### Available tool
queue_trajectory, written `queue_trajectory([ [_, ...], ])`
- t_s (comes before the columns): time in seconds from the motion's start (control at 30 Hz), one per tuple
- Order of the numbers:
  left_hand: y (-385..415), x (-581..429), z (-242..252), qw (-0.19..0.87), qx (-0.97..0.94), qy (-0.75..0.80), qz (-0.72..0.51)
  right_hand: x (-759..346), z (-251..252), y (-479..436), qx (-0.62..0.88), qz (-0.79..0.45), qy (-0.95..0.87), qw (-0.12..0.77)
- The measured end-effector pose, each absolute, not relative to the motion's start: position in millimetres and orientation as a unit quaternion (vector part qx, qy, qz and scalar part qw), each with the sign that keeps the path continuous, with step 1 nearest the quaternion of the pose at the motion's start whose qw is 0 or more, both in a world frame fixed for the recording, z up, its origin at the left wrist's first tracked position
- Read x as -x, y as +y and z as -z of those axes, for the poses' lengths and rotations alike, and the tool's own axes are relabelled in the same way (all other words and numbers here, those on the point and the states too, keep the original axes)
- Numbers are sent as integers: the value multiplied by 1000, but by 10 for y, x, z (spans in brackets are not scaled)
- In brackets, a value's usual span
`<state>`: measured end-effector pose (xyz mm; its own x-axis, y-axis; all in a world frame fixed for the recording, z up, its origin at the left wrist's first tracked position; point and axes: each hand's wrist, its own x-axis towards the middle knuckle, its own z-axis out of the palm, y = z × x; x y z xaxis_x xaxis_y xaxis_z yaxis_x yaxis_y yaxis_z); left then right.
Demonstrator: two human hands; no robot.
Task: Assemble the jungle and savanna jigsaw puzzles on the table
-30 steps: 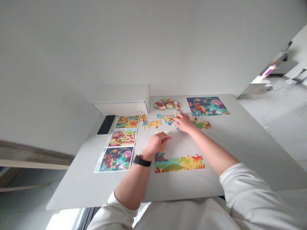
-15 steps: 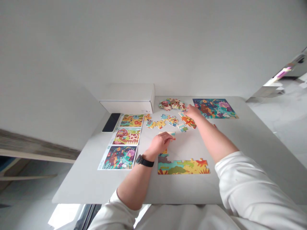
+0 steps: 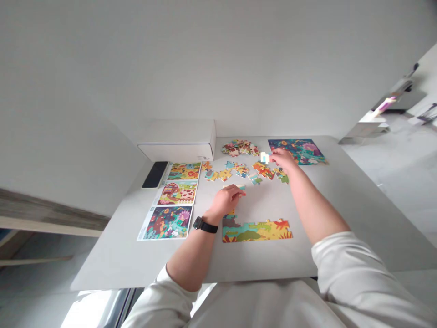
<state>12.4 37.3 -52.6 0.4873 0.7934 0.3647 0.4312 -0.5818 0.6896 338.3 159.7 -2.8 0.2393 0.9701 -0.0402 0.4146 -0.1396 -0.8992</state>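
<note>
My right hand (image 3: 283,158) pinches a pale blue and white puzzle piece (image 3: 265,158) above the back of the table, beside the finished dark blue puzzle (image 3: 302,151). My left hand (image 3: 228,199) rests with bent, closed fingers over the left column of a part-built animal puzzle. Whatever its fingertips grip is hidden. A light-coloured puzzle piece (image 3: 241,187) shows just beyond its knuckles. Below it, the joined bottom rows (image 3: 257,231) show a crocodile, a bush and a red fox-like animal. Loose pieces (image 3: 262,170) with orange and yellow prints lie between my hands and the back pile.
A pile of mixed puzzle pieces (image 3: 240,147) sits at the back. To its left stands a white box (image 3: 175,151), with a black phone (image 3: 154,174) in front. A sheet with three reference pictures (image 3: 189,207) lies left of my left hand. A wall rises behind the table.
My right hand has lifted a pale blue piece from among the loose pieces, uncovering a greenish piece near its wrist. My left hand stays at the puzzle's left side. The view has shifted slightly.
</note>
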Motion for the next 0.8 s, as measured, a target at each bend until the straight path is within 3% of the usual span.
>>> queue_trajectory([
  [0.17,374,-172,518,249,-830,374,-329,-3546,49,788,555,-480,-360,577],
  [0.27,343,-210,498,218,-834,388,-327,-3379,131,428,530,-488,-337,606],
  [0.4,266,-242,434,225,-817,404,-344,-3059,258,211,524,-499,-356,591],
  [0.63,200,-288,327,428,-678,441,-403,-2663,343,31,529,-519,-426,519],
  [0.8,175,-370,329,466,-641,447,-415,-2522,329,-30,525,-526,-469,478],
])
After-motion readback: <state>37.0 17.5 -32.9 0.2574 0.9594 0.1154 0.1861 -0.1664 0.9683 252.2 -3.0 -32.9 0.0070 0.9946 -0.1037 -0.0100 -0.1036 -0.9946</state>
